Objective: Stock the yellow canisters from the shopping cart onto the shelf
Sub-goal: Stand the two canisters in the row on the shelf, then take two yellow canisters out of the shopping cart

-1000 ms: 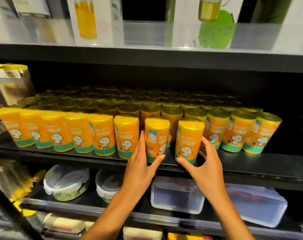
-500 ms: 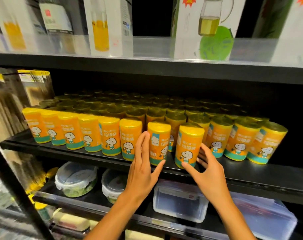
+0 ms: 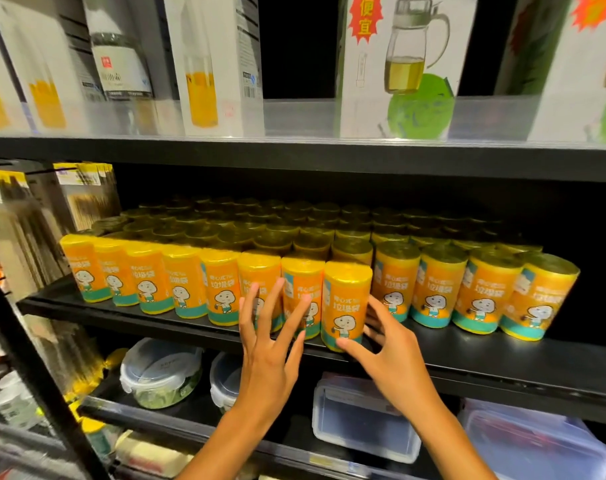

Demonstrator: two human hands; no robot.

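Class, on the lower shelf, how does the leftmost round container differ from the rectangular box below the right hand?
The round container is curved, with something green inside; the rectangular box is straight-sided and looks empty. Both are clear plastic with lids.

Lidded containers, boxed glass jugs

Large white characters 垃圾袋 stand on the yellow-and-orange cylindrical canister between the thumb and fingers of the right hand. The smaller line above them is too blurred to read. The same 垃圾袋 shows on the like canisters right of those fingers. High above the fingertips, a red starburst sticker on a white cardboard box picturing an oil jug reads 便宜 in yellow. Up-left of the fingers, a white carton carries a barcode, digits illegible.
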